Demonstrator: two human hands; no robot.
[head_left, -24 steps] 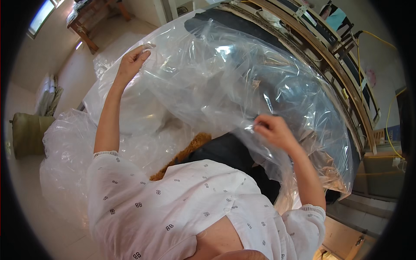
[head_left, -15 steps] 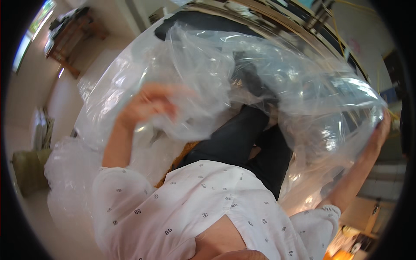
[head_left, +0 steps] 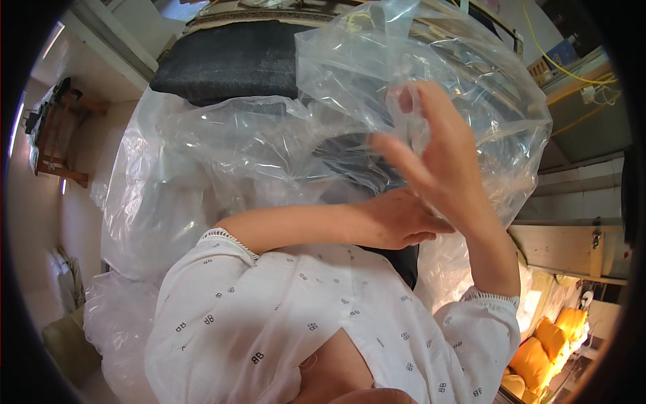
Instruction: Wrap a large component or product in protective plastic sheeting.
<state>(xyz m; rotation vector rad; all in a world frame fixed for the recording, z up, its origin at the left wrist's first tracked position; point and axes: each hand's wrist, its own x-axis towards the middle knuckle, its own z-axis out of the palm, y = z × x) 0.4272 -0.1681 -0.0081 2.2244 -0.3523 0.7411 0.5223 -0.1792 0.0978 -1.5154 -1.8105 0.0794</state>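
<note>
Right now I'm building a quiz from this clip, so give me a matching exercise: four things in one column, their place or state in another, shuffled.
Things:
1. left hand
2. right hand
3. clear plastic sheet
4. dark cushion

Places or states:
A. lies at the top, beyond the plastic
B. raised, fingers spread against the film
C. crumpled and billowing across the middle
D. reaches across below the other hand

Pairs: 1-D, 2-B, 3-C, 4-A
</note>
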